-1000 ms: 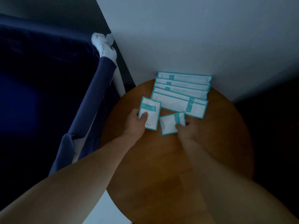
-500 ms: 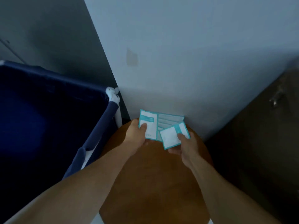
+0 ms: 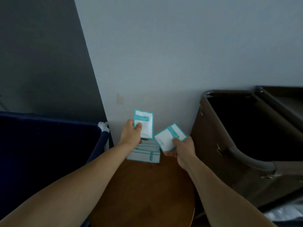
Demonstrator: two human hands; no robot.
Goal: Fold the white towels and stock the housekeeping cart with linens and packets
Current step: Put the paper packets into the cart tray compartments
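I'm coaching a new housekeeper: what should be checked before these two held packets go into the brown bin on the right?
1. Left hand grips upright packet: ok.
2. Right hand pinches tilted packet: ok.
3. Both packets lifted off the round table: ok.
4. Brown bin open on top: ok.
5. Free room inside the bin: cannot tell, too dark.
6. All packets collected: not ok, a stack of long packets lies on the table.

Packets (image 3: 143,126) white, teal-edged; table (image 3: 144,190) brown wood; bin (image 3: 49,136) navy.
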